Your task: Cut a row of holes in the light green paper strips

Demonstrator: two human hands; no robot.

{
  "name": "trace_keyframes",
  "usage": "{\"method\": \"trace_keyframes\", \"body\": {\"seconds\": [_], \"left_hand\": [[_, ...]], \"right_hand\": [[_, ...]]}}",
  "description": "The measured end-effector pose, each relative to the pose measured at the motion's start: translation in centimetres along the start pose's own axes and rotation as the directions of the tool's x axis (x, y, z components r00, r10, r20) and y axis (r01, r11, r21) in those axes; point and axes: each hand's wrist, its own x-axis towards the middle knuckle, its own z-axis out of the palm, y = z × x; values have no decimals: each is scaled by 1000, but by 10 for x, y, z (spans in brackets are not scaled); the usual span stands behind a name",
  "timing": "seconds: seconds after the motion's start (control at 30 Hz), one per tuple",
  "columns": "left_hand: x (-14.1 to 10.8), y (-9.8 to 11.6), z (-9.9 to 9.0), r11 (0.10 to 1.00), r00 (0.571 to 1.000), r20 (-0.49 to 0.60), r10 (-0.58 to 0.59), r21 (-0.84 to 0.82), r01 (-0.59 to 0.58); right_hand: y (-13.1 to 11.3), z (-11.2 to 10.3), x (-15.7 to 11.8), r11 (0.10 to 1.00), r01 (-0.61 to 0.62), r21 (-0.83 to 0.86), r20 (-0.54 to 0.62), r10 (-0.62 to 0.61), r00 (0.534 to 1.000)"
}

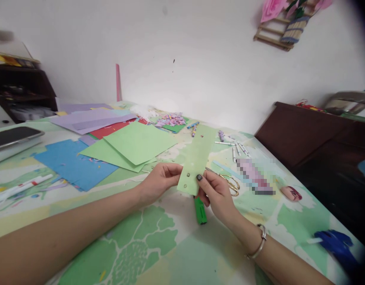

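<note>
A long light-green paper strip is held up over the table, with a few small holes or marks along it. My left hand pinches its lower left edge. On the lower right edge, my right hand grips the strip between thumb and fingers, a bracelet on that wrist. Below the strip lies a green object, perhaps a marker or hole punch, its top partly hidden by the paper and my right fingers. Gold-handled scissors rest just beyond my right hand, their blades partly covered.
Green paper sheets, blue paper and purple paper lie left. Paper scraps are heaped at the back. Several markers lie right of the strip. A blue glue gun-like tool sits near the right edge. A dark cabinet adjoins the table.
</note>
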Motion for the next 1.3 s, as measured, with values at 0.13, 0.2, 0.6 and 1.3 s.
{"method": "trace_keyframes", "body": {"seconds": [0.13,0.2,0.6,1.3], "left_hand": [[-1,2,2,999,1000,-22,-12,34,13],[-1,4,4,999,999,-31,-12,49,14],[0,2,1,997,1000,-10,-14,82,15],[3,3,-2,923,986,-143,-89,359,135]], "right_hand": [[1,0,-1,1000,-6,8,7,6,1000],[2,0,0,1000,-14,11,10,13,1000],[1,1,0,1000,-10,0,-7,10,1000],[7,-5,3,998,59,-32,-104,-63,993]]}}
